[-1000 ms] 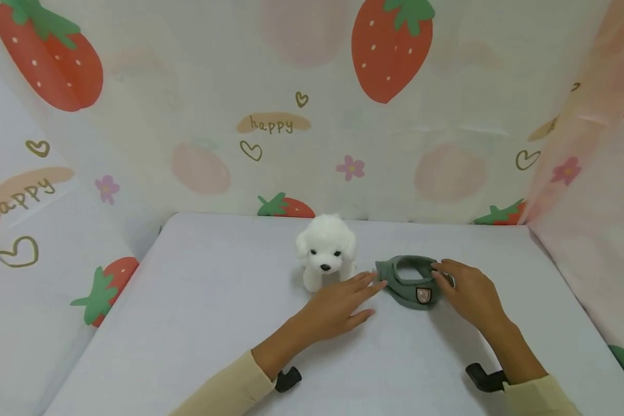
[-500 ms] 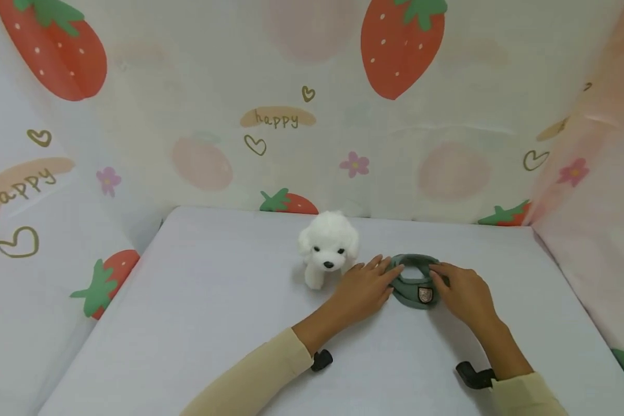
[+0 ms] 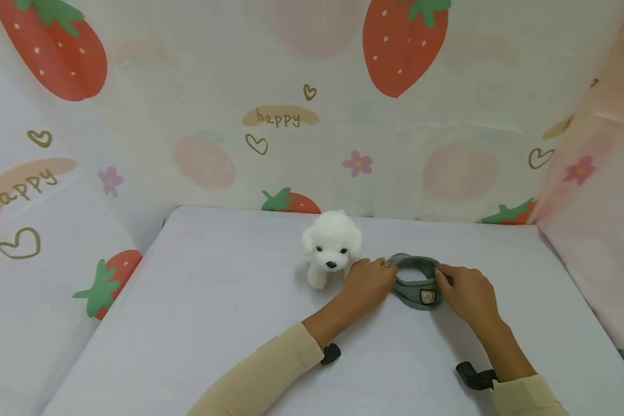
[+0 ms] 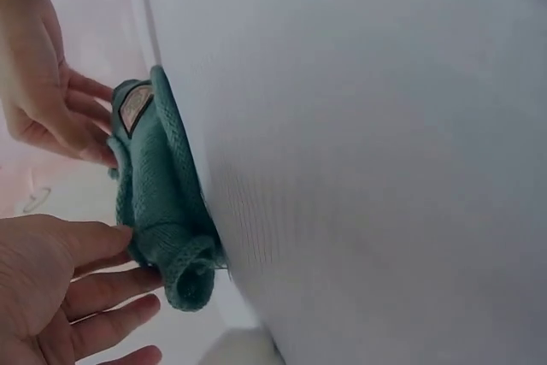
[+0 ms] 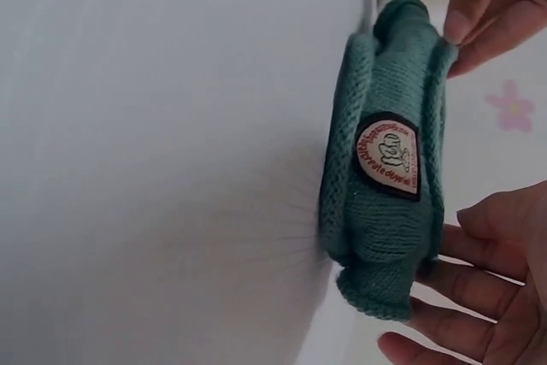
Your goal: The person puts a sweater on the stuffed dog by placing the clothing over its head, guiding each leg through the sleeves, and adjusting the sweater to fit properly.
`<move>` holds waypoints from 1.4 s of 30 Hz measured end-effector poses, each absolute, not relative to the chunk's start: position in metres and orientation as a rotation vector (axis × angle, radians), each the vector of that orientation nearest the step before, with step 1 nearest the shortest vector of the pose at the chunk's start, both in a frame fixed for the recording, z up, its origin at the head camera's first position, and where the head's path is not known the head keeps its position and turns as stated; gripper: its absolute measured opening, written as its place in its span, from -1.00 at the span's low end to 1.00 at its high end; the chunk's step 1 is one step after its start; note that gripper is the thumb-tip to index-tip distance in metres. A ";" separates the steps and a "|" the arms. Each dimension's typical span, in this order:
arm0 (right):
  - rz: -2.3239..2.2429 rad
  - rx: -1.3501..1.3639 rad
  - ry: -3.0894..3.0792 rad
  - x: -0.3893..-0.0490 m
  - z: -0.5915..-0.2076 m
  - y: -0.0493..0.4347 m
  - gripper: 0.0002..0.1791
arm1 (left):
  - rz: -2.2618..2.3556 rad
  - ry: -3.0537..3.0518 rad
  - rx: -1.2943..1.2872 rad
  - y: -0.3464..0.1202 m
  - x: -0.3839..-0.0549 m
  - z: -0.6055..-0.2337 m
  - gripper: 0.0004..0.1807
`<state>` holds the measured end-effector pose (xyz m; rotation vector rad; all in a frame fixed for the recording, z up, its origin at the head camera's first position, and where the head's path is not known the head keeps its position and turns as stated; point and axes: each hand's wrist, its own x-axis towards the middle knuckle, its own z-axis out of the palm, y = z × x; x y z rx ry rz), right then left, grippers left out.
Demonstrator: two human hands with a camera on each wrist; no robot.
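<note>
A small green knitted sweater (image 3: pixel 418 294), with a shield-shaped patch (image 5: pixel 390 156) on its front, sits on the white table, its wide opening facing up. My left hand (image 3: pixel 370 284) pinches the rim on the left between thumb and fingers. On the opposite side, my right hand (image 3: pixel 468 292) grips the edge by the right sleeve. In the left wrist view a short rolled sleeve (image 4: pixel 190 275) sticks out beside my left fingers. A white plush dog (image 3: pixel 333 240) stands just left of the sweater, partly hidden behind my left hand.
The white table (image 3: pixel 197 323) reaches back to a curtain (image 3: pixel 218 69) printed with strawberries, hearts and flowers, which also lines both sides. Black wrist mounts (image 3: pixel 475 375) hang below my cream sleeves (image 3: pixel 270 370).
My left hand has moved right from beside the dog to the sweater's left rim, and its fingers have closed on it. My right hand has stayed on the right edge.
</note>
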<state>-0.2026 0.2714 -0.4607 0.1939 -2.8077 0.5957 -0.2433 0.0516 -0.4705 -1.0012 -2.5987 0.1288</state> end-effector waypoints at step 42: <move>0.637 0.295 -2.402 -0.166 -0.393 0.244 -0.76 | -0.395 -2.187 -0.947 0.024 -0.203 -0.397 -0.87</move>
